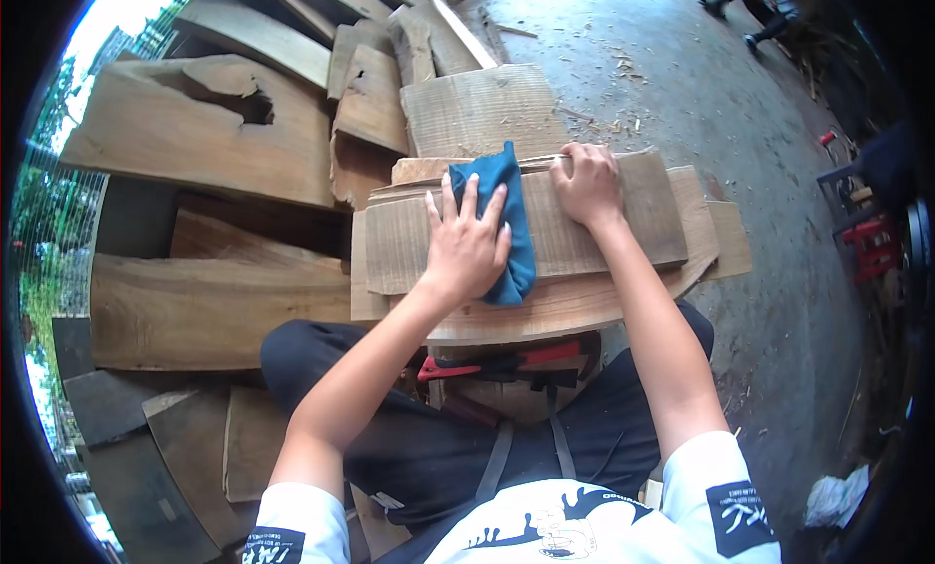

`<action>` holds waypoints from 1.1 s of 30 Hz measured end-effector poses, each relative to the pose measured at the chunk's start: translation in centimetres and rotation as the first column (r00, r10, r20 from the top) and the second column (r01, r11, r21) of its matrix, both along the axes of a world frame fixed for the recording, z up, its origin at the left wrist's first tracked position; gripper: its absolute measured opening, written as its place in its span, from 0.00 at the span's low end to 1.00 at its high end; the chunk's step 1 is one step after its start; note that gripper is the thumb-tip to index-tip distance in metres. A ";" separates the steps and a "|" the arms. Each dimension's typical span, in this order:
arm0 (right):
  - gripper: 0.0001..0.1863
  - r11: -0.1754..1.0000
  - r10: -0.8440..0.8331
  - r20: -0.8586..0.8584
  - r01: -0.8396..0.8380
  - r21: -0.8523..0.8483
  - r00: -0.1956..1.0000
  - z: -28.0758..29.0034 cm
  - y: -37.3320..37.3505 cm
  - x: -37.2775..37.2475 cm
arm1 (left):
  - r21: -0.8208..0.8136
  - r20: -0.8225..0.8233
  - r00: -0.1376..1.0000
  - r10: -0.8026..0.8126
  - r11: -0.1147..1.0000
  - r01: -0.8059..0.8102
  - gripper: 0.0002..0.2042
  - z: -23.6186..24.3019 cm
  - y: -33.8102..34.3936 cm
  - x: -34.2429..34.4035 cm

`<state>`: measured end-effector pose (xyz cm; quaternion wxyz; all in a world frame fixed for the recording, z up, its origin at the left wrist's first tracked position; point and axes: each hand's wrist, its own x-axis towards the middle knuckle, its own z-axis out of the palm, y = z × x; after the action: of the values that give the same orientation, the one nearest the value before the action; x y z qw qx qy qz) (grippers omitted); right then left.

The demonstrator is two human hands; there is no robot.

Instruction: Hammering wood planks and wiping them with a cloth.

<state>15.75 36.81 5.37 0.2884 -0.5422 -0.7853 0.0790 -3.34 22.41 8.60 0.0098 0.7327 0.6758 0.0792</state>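
The person wears a white short-sleeved T-shirt with black graphic print across the chest and black rectangular sleeve patches, dark trousers, and grey straps hanging at the waist. Forearms are bare.

One view only, from a fisheye camera worn on the person's head; it looks steeply down and forward, close over the stack of flat brown wooden boards [545,235] on the lap; both forearms enter from the lower edge; straight edges bow toward the dark round rim; grey concrete floor [701,106] fills the upper right.
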 end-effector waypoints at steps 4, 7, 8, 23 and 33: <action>0.18 1.000 -0.014 -0.012 0.014 -0.002 1.000 0.0 0.2 -0.2 | -0.092 -0.262 0.893 0.366 0.912 -0.401 0.30 2.1 0.9 -4.8; 0.16 1.000 -0.019 -0.016 0.019 0.018 1.000 0.2 0.1 -0.2 | -0.131 -0.294 0.865 0.406 0.879 -0.458 0.34 1.6 0.7 -4.8; 0.14 1.000 -0.019 0.000 0.019 0.015 1.000 0.3 0.0 -0.2 | -0.112 -0.234 0.901 0.365 0.910 -0.398 0.35 1.1 0.6 -4.1; 0.14 0.999 -0.036 -0.025 0.036 -0.011 0.999 0.4 0.1 -0.3 | -0.254 -0.138 0.915 0.380 0.879 -0.403 0.38 1.2 1.5 -11.3; 0.13 0.999 0.003 -0.057 0.000 0.046 0.998 -0.4 0.5 -0.2 | 0.010 0.080 0.982 -0.171 0.985 0.171 0.45 0.5 -1.7 1.1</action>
<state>15.55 37.29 4.93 0.3229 -0.5324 -0.7787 0.0765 -2.25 20.67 9.10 0.0424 0.7844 0.6093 0.1085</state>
